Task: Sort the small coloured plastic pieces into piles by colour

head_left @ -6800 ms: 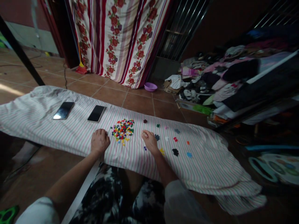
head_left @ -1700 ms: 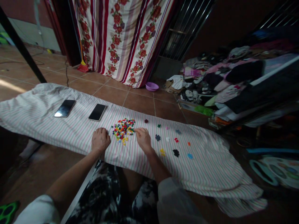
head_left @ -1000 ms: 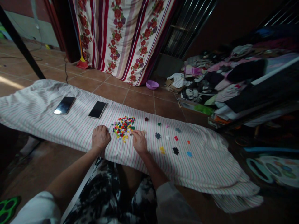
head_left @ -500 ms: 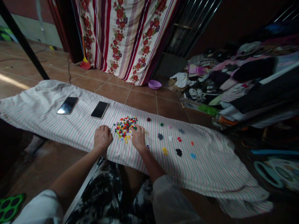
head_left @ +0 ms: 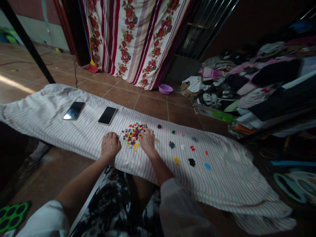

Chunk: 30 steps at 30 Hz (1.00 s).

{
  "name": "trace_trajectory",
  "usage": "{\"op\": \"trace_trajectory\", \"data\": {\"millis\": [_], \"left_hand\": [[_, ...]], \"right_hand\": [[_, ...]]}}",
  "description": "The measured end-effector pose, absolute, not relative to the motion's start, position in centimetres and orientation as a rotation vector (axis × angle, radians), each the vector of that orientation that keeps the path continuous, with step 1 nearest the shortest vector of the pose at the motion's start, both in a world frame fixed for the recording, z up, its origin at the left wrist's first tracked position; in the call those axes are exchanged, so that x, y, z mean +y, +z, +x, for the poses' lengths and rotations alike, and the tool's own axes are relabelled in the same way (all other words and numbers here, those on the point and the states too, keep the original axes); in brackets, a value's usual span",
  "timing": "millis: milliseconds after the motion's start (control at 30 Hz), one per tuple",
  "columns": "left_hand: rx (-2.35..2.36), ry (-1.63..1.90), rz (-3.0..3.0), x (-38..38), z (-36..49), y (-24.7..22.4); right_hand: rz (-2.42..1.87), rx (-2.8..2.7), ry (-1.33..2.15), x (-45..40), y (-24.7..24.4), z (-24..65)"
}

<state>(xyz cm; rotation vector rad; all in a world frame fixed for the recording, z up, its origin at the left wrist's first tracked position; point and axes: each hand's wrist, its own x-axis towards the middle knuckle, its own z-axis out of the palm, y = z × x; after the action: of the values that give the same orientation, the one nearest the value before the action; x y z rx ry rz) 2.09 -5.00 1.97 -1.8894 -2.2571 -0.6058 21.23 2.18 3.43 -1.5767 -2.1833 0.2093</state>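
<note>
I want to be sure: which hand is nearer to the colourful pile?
Right: the right hand is partly over the colourful pile; the left hand lies apart, left of it.

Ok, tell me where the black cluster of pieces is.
In the head view, the black cluster lies on the striped cloth, to the right of the right hand, between the yellow cluster and the light blue one.

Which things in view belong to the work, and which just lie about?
In use:
- pile of tiny multicoloured pieces, at the right hand
- small single-colour clusters
- white striped cloth beneath

Lying about:
- two black rectangular phones
- round purple bowl
</note>
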Motion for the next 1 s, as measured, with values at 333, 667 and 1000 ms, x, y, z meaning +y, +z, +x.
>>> {"op": "trace_trajectory", "data": {"millis": [333,667,1000], "left_hand": [[-2.256,-0.598,-1.886,-5.0,2.1,1.8],[-2.257,-0.625,-1.886,-5.0,2.2,2.0],[-2.258,-0.597,-1.876,-5.0,2.2,2.0]], "right_hand": [[-1.616,-2.185,0.234,3.3,3.4,20.5],[-1.608,-2.203,0.24,3.0,3.2,20.8],[-1.605,-2.25,0.242,3.8,3.3,20.6]]}}
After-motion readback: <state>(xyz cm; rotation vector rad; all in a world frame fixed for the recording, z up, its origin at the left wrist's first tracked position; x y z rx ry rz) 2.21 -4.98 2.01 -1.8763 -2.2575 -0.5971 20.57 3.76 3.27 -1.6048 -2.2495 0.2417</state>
